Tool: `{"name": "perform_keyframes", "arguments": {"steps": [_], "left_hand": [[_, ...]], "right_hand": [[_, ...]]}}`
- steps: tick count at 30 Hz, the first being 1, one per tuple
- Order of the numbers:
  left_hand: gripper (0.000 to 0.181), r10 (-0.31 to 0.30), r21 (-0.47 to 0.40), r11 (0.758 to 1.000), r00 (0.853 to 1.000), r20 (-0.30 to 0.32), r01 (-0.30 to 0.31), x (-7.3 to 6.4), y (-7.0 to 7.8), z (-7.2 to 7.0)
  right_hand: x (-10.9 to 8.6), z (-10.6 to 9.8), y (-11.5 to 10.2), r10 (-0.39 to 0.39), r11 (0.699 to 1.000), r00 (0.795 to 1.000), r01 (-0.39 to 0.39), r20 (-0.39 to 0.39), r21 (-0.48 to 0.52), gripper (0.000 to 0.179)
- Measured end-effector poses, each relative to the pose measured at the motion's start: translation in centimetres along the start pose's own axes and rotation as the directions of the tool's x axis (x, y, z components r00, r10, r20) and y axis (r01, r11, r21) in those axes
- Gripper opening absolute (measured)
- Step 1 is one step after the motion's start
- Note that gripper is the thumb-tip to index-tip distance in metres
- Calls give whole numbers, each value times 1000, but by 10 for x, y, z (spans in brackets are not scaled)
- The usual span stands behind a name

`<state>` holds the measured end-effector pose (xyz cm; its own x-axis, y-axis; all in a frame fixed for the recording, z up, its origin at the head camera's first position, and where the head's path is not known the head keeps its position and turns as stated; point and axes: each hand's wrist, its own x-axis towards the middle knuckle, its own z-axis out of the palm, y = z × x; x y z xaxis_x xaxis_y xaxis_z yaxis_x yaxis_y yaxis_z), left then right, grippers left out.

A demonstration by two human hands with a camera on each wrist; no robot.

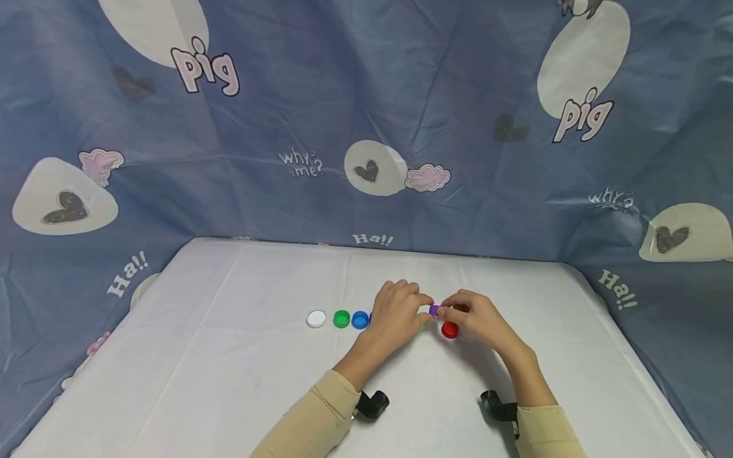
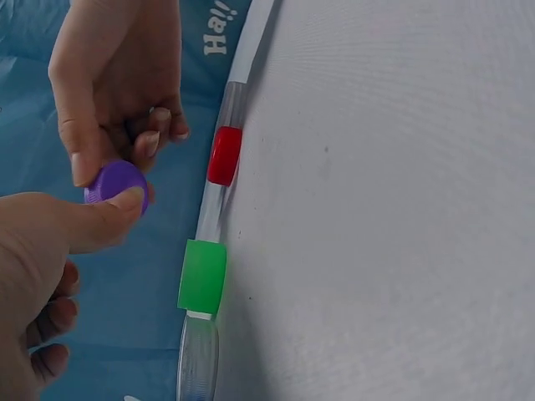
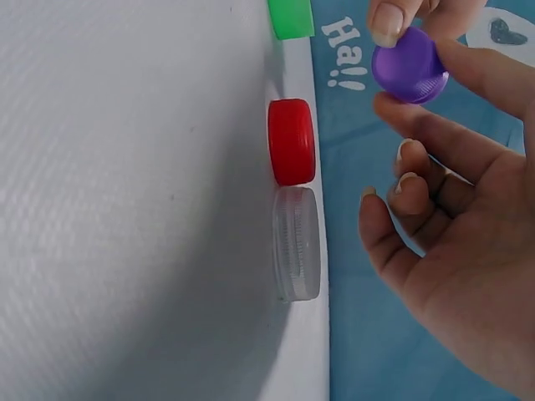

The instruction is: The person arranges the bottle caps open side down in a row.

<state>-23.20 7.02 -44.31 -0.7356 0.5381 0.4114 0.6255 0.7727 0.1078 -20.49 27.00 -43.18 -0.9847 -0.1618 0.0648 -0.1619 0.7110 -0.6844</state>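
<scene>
A purple bottle cap [image 1: 434,310] is held up between both hands, above the white table. My left hand [image 1: 396,317] pinches it with the thumb across its face, as the left wrist view shows. From the other side, my right hand [image 1: 482,320] grips the cap's edge between thumb and index finger; its other fingers curl loosely in the right wrist view. Beside the right hand lies a red cap [image 1: 449,329] on the table. In the left wrist view a bright green cap [image 2: 202,276] stands near the left hand, mostly hidden from the head view.
To the left, a white cap [image 1: 315,319], a green cap [image 1: 341,319] and a blue cap [image 1: 360,320] lie in a row. A clear cap [image 3: 297,243] sits beside the red one. Behind the table [image 1: 229,381] hangs a blue printed cloth [image 1: 321,210].
</scene>
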Motion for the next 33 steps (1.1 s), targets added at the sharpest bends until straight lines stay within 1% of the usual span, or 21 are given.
{"name": "perform_keyframes", "arguments": {"steps": [2,5,11,16,21,25,30,33], "left_hand": [[30,8,-2,1000,1000,-15,-8,0,0,0],[29,16,3,1000,1000,-21,-16,0,-1,-1],[28,17,8,1000,1000,-10,-17,0,-1,-3],[27,11,9,1000,1000,1,-11,-1,-1,-3],[28,-2,4,1000,1000,12,2,-1,-3,-2],[28,-21,-22,1000,1000,13,21,-1,-3,-1],[28,-44,-63,997,999,19,45,-1,-3,1],[28,-48,-70,996,999,20,49,0,-2,2]], "right_hand": [[0,0,1,17,1000,1000,-18,15,15,24],[1,0,1,23,999,999,-24,28,28,26],[1,1,1,19,1000,999,-20,35,24,26],[1,2,0,9,1000,1000,-8,17,-6,27],[0,3,-1,-29,998,1000,28,-12,-48,23],[1,4,0,-84,995,996,81,-40,-63,18],[2,4,2,-149,988,987,145,-62,-55,14],[2,4,2,-162,986,985,160,-66,-42,13]]}}
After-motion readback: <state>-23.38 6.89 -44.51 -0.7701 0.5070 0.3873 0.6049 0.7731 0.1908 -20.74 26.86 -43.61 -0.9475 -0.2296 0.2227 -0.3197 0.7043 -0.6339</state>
